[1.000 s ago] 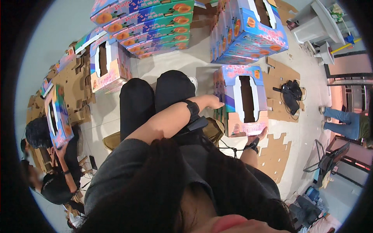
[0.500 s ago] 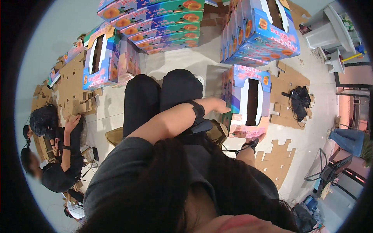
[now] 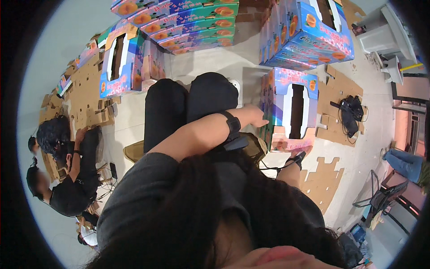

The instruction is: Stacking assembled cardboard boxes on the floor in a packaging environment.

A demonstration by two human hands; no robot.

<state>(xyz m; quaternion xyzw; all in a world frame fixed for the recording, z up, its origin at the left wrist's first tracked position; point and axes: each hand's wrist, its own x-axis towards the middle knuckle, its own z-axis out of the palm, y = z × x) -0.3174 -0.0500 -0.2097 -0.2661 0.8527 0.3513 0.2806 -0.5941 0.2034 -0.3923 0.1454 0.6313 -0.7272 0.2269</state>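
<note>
Carton's squeezed btw my two grips: just R of my L grip (image 3: pixel 256 116), right up against my R grip (image 3: pixel 304 154), which is at its near edge. The carton (image 3: pixel 278 105) is blue/purple on the far part, peach-pink at the near end, w/ pink blossom + orange fruit prints and a green strip on the side facing my L grip. Top has a long dark slot w/ white-edged flaps along both sides. L grip: fingers part-curled, index stretched to the carton's side; can't tell if it's pressing or just close. R grip: fingers at the near bottom corner, partly hidden; can't tell if it's closed on it.

Vs 1 sec ago: my grips + carton keep approx. the same spots rel. to each other; whole view has shifted a bit. Bigger diff, far L of my L grip: co-worker (image 3: pixel 71 193) had a similar carton in hand then; now it's out of that hand, and a blue-ended carton (image 3: pixel 135 62) tops the L pile. Tall carton stack (image 3: pixel 313 42) beyond my grips, flat cardboard (image 3: pixel 324 181) near R grip, look unchanged.
</note>
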